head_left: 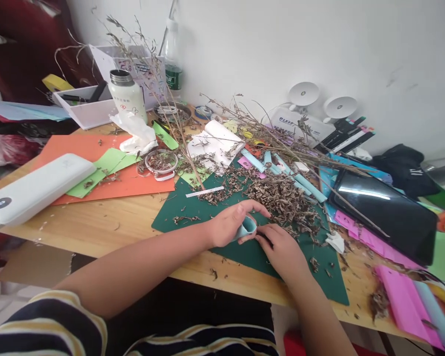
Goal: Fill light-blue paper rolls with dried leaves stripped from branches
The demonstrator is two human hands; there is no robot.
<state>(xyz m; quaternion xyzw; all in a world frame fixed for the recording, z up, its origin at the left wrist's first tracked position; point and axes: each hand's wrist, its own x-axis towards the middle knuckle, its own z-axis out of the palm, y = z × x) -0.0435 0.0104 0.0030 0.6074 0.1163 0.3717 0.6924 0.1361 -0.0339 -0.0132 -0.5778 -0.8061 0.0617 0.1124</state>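
Note:
My left hand [232,222] is closed around a light blue paper tube [249,225], whose open end faces up. Close beside it, my right hand [282,247] has its thumb and fingers drawn together in a pinch near the tube's rim. Whatever lies between those fingertips is too small to name. Just beyond both hands, a heap of dried leaves [282,198] covers part of a dark green mat [241,262]. Several rolled light blue paper tubes [304,185] lie behind the heap.
Dry branches [259,126] stretch across the back. A black tablet [385,212] and pink paper [404,301] lie at right. On the left are a white oblong device [40,188], orange paper [141,185], a small round dish [161,163] of leaves and an uncapped white bottle [128,96].

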